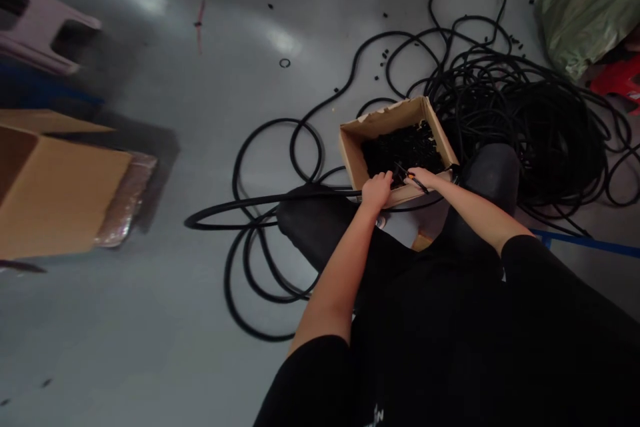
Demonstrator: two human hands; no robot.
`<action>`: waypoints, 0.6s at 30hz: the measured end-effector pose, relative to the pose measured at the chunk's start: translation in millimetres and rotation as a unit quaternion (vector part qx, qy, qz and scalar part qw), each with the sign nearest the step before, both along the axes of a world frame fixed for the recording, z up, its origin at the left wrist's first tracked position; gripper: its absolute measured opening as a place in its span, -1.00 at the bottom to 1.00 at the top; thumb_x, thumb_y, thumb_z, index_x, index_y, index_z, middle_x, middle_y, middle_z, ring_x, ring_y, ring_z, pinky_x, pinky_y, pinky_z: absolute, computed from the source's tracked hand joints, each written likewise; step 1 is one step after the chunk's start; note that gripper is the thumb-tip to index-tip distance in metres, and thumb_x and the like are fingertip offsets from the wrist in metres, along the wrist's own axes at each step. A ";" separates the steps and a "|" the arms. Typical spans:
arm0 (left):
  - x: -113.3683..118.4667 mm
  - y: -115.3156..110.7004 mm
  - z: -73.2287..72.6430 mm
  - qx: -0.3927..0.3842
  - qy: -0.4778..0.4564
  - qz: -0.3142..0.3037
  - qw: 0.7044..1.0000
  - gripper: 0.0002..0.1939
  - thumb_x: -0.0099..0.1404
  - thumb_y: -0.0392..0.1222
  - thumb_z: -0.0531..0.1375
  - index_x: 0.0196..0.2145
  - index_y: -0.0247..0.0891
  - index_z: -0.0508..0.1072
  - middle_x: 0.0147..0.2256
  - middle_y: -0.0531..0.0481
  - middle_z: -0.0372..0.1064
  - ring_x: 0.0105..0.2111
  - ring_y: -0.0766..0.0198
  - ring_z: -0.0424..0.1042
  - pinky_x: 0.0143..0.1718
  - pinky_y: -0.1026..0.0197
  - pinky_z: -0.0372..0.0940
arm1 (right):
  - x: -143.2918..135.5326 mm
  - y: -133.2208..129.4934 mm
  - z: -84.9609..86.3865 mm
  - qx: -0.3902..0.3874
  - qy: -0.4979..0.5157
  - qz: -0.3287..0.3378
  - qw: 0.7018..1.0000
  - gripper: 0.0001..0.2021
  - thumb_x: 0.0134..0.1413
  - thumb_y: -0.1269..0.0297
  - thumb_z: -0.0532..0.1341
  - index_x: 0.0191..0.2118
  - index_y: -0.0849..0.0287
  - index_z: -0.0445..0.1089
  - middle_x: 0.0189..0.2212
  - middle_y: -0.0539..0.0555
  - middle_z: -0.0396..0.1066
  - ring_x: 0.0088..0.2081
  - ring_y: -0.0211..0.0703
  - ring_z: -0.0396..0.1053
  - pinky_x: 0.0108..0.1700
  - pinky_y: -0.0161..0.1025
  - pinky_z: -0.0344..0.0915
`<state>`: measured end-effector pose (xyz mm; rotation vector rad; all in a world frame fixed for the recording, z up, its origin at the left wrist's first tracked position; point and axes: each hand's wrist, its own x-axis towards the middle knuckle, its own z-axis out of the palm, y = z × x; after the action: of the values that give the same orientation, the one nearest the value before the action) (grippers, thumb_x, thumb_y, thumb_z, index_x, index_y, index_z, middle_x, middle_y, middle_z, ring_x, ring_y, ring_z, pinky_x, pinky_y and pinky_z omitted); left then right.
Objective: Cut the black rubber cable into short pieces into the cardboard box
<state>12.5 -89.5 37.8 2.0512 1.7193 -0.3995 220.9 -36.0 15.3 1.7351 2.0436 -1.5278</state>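
Fingers of my left hand (377, 190) are wrapped round a black hose (270, 199), at the near left edge of an open cardboard box (381, 121). From there the hose runs left across my knee and loops back. My right hand (424, 177) is closed on a pair of cutters (411, 176) with black and orange handles. Their jaws point left, close to my left fingers, over the box. Many short black pieces (400, 147) lie inside it. The hose end at the jaws is too small to make out.
A big tangle of black hose (540, 113) lies right of the box, with more loops (245, 267) on the floor at left. Another cardboard box (65, 193) and a pale plastic stool (45, 23) stand far left. A greenish plastic bag (585, 7) is at upper right.
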 end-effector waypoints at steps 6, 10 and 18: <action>-7.9 12.6 -7.9 -0.017 0.017 0.060 0.998 -0.45 0.97 -0.10 0.00 0.68 -0.27 0.47 0.43 -0.51 0.65 0.37 -0.33 0.77 0.35 -0.19 0.66 | 0.8 2.5 2.8 0.004 -0.022 -0.025 0.999 -0.67 0.47 0.47 0.42 -0.33 0.08 0.36 -0.52 -0.13 0.35 -0.36 -0.21 0.42 -0.21 -0.33 0.22; -8.4 7.6 -15.1 -0.038 -0.003 0.048 0.998 -0.48 0.97 -0.03 0.07 0.68 -0.13 0.50 0.45 -0.41 0.65 0.37 -0.28 0.78 0.33 -0.14 0.67 | 3.9 -4.9 -2.8 -0.023 -0.010 -0.026 0.999 -0.69 0.39 0.56 0.40 -0.27 0.06 0.33 -0.54 -0.18 0.29 -0.43 -0.23 0.34 -0.28 -0.36 0.22; -12.9 3.0 -17.6 -0.025 -0.017 0.047 0.998 -0.50 0.94 -0.11 0.13 0.66 -0.12 0.53 0.49 -0.40 0.62 0.45 -0.25 0.71 0.37 -0.10 0.63 | 10.8 -5.6 -14.7 -0.077 0.083 -0.007 0.993 -0.68 0.44 0.63 0.26 -0.25 0.03 0.28 -0.64 -0.24 0.15 -0.61 -0.28 0.14 -0.48 -0.38 0.07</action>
<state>-0.4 -86.5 20.2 1.9224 1.7604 -0.3725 231.7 -41.5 0.6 1.6199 1.9256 -1.8389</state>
